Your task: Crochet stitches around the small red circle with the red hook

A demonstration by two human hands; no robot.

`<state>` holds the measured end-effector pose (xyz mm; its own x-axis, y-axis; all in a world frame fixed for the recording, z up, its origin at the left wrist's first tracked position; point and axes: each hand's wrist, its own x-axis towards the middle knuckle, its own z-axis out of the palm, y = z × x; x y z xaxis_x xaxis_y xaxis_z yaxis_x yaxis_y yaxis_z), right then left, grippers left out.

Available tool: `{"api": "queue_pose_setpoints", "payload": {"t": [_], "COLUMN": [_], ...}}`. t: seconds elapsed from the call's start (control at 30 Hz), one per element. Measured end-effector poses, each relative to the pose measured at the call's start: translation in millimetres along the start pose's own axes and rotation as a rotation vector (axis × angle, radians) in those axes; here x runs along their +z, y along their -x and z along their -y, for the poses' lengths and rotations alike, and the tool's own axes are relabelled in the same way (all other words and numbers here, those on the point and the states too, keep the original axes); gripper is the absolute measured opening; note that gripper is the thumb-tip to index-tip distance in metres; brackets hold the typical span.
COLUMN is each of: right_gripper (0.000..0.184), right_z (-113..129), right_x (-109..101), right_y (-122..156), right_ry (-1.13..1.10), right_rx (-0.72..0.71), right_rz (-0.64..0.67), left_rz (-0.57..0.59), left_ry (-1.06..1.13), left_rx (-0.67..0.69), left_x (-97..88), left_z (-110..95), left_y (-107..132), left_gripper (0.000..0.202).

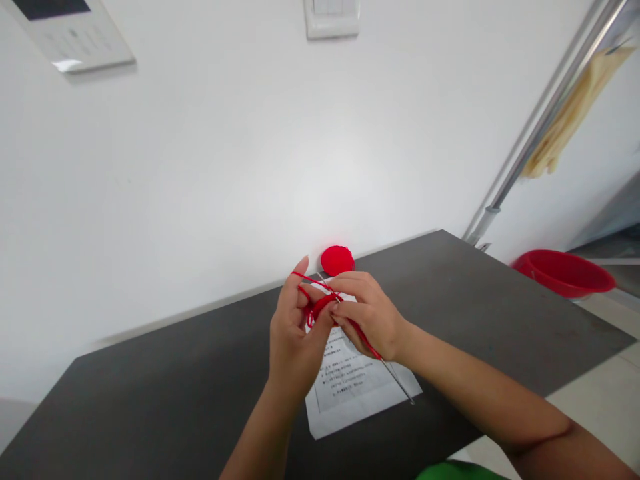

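Note:
In the head view, my left hand (295, 333) pinches a small piece of red crochet work (324, 305), partly hidden by the fingers. A strand of red yarn (311, 279) runs over its raised index finger towards the hook. My right hand (370, 313) grips a thin metal crochet hook (397, 382) with a red grip. One tip lies at the crochet work, and the other end sticks out below the right palm. Both hands meet above a printed sheet of paper (360, 393). Behind them, a ball of red yarn (337, 259) rests near the wall.
The dark table (175, 400) stands against a white wall (225, 133). A red basin (565, 273) sits beyond the table's right edge. Yellow gloves (575, 113) hang near a metal pole (550, 110) at the right. A switch plate (333, 27) and a panel (75, 40) are on the wall.

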<state>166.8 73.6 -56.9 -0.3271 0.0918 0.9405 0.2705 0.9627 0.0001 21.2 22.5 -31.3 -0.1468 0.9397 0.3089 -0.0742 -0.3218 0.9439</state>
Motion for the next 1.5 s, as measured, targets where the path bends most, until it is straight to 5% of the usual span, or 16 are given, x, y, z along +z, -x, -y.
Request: {"api": "queue_pose_setpoints", "payload": {"t": [0.1,0.2,0.37,0.8,1.07,1.17,1.33,1.5], "right_gripper": [0.009,0.013,0.01,0.01,0.011,0.01,0.012,0.012], "right_z": [0.6,3.7,10.5,14.7,18.6,16.7,10.0,10.1], "right_x": [-0.7,-8.7,-24.6,-37.5,-29.3,-27.3,-32.2,-32.5], "right_y": [-2.7,-11.6,-25.0,-24.1,-20.7,-19.7,-22.0,-19.4], "right_ry": [-0.026,-0.219,-0.392,-0.696,-1.05,-0.931,-0.607,-0.641], "right_rx": [-0.054,0.069,0.122,0.325,0.552,0.475,0.203,0.275], "right_rz": [0.009,0.092,0.083,0.06,-0.123,-0.132,0.066,0.088], "left_rz": [0.199,0.341,0.459,0.33,0.371,0.326,0.209,0.214], "left_ry": [0.243,0.369,0.482,0.697,0.439,0.371,0.315,0.216], "left_rx": [-0.22,-0.383,-0.479,-0.404,-0.209,-0.142,-0.209,-0.199], "left_x": [-9.4,-21.4,-26.2,-20.4,-28.9,-26.6,-19.9,-21.3], "left_z": [-1.3,-5.8,-9.8,-25.8,-19.0,-20.3,-28.8,-30.2], "left_y": [-11.7,-19.6,-19.4,-15.8,-12.5,-8.9,-0.4,1.0], "left_gripper": [0.068,0.06,0.055,0.042,0.038,0.04,0.053,0.055]}}
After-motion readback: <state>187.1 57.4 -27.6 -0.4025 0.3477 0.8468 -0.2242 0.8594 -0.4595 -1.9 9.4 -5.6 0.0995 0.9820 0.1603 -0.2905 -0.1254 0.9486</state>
